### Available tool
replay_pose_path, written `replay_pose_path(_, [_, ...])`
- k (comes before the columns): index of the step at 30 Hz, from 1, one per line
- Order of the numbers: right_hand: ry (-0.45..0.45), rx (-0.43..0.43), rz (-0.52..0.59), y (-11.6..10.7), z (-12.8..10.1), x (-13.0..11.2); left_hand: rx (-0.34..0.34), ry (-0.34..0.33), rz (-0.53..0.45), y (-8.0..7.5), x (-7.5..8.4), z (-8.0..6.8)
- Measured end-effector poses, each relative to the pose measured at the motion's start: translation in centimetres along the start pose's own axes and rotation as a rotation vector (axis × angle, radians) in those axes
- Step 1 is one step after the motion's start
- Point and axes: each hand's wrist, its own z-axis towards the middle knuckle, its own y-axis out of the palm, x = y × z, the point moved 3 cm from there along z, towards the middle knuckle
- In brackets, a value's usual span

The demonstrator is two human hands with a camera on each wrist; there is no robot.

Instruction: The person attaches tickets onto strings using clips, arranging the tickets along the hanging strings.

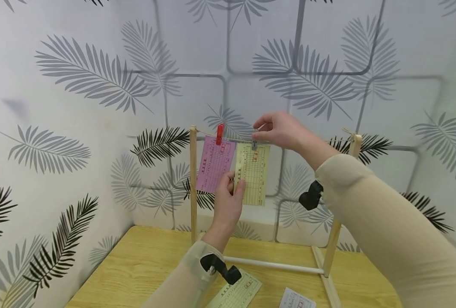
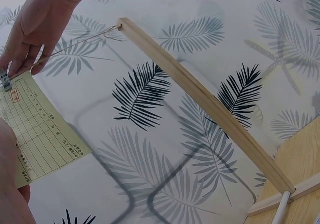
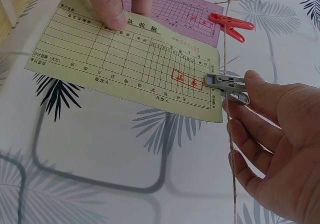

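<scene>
Yellow receipt point(image 1: 253, 173) hangs from the twine line point(image 3: 229, 69) strung between the two uprights of the wooden rack point(image 1: 193, 184), just right of one pink receipt point(image 1: 215, 164) held by one red clip point(image 1: 220, 133). We count two receipts on the line and two more lying flat on the worktop point(image 1: 143, 261) near us. Our left hand point(image 1: 228, 201) pinches the yellow receipt's lower left edge. Our right hand point(image 1: 279, 130) is at the line, fingers curled round one grey clip point(image 3: 226, 84) at the receipt's top. Only the right wrist view shows that this clip bites the paper beside its red stamp; the left wrist view alone shows the rack's right upright meeting its base.
</scene>
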Motion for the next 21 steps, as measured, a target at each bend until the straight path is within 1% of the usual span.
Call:
replay_pose_path(7, [-0.006, 0.013, 0.007, -0.2, -0.6, 0.5, 0.015, -0.017, 0.029, -0.2, -0.3, -0.3])
replay_pose_path(11, [-0.004, 0.046, -0.013, -0.7, -1.3, 0.9, 0.024, -0.031, 0.035, -0.3, -0.4, -0.6])
replay_pose_path(16, [-0.024, 0.088, -0.022, -1.1, -2.4, 1.4, 0.029, -0.054, 0.033, -0.5, -0.7, -1.0])
replay_pose_path(21, [-0.044, 0.144, -0.036, -1.4, -3.7, 1.7, 0.035, -0.062, 0.019, -0.7, -0.9, -1.3])
